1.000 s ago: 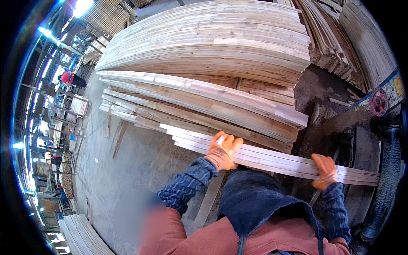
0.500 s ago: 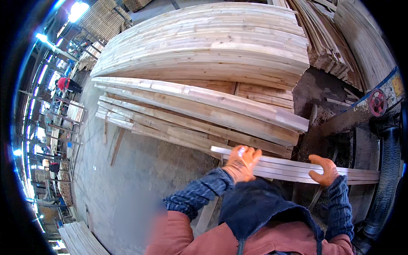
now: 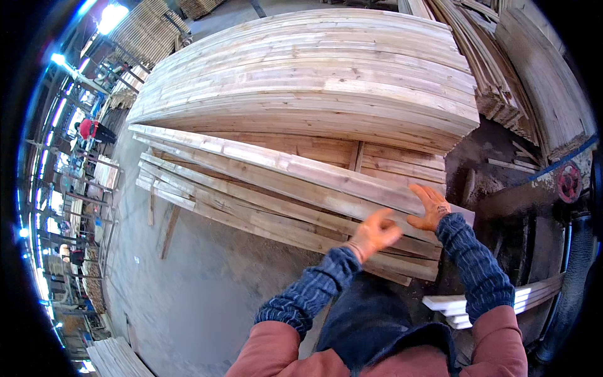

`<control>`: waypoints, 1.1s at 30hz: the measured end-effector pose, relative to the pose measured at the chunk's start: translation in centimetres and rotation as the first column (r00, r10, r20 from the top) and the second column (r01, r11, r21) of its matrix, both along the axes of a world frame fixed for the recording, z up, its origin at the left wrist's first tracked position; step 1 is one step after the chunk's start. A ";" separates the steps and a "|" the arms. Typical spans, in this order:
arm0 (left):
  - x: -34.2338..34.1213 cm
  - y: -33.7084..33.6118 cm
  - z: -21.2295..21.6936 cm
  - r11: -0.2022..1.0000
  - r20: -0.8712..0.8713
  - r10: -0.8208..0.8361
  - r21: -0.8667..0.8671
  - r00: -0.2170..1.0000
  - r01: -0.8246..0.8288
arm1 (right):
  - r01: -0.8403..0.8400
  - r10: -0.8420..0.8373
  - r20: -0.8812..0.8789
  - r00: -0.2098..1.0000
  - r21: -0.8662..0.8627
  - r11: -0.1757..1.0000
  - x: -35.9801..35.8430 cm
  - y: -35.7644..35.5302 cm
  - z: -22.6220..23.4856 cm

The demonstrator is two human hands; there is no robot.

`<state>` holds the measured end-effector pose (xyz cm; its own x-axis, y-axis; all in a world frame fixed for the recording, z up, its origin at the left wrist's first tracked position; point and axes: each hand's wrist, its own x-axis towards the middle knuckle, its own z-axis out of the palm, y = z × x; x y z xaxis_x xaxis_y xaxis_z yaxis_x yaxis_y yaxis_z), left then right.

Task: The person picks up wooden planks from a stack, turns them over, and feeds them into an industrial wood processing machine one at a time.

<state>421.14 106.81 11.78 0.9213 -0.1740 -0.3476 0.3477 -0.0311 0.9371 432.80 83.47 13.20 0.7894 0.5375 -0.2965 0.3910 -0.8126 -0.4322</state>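
My right hand (image 3: 430, 206), in an orange glove, rests with spread fingers on the near end of a long pale board (image 3: 326, 174). That board lies on top of a loose, fanned-out pile. My left hand (image 3: 377, 235), also orange-gloved, hovers just left of it over the pile's lower boards (image 3: 314, 217). Its fingertips are smeared by motion, but thumb and fingers look apart, with nothing held. Several narrow white slats (image 3: 531, 294) stick out at the lower right, partly behind my right forearm, with neither hand on them.
Behind the loose pile stands a large stack of planks (image 3: 301, 69). A machine with a red handwheel (image 3: 569, 182) and a black ribbed hose (image 3: 573, 276) is at the right. More timber (image 3: 496, 94) lies far right. A person in red (image 3: 89, 129) bends over at the far left.
Both hands have let go of the white slats and moved up to the loose pile, the right hand onto its top board. The slats' near end now sits farther right and lower.
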 end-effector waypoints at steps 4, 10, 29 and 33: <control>4.0 10.1 -8.5 0.926 -0.243 0.344 -0.075 0.907 -0.371 | -0.028 -0.035 -0.185 0.982 -0.324 0.946 4.6 3.5 -3.6; 7.2 17.6 -13.0 0.921 0.021 0.199 0.337 0.980 -0.195 | -0.098 -0.015 -0.356 0.934 -0.297 0.950 6.2 4.3 -2.9; -8.4 7.7 0.7 0.509 -0.686 0.387 -0.398 0.616 -0.763 | 0.171 0.428 -0.818 0.384 0.518 0.838 -2.4 26.7 -4.2; -11.7 7.0 0.6 0.863 -0.676 0.005 -0.370 0.737 -0.345 | 0.232 0.503 -0.844 0.186 0.535 0.812 -4.2 28.0 -4.8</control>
<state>409.41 113.76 12.40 0.5370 -0.3209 -0.7802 0.8115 0.4491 0.3738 428.63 111.52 8.39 -0.0120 0.9213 -0.3887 -0.5285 -0.3359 -0.7797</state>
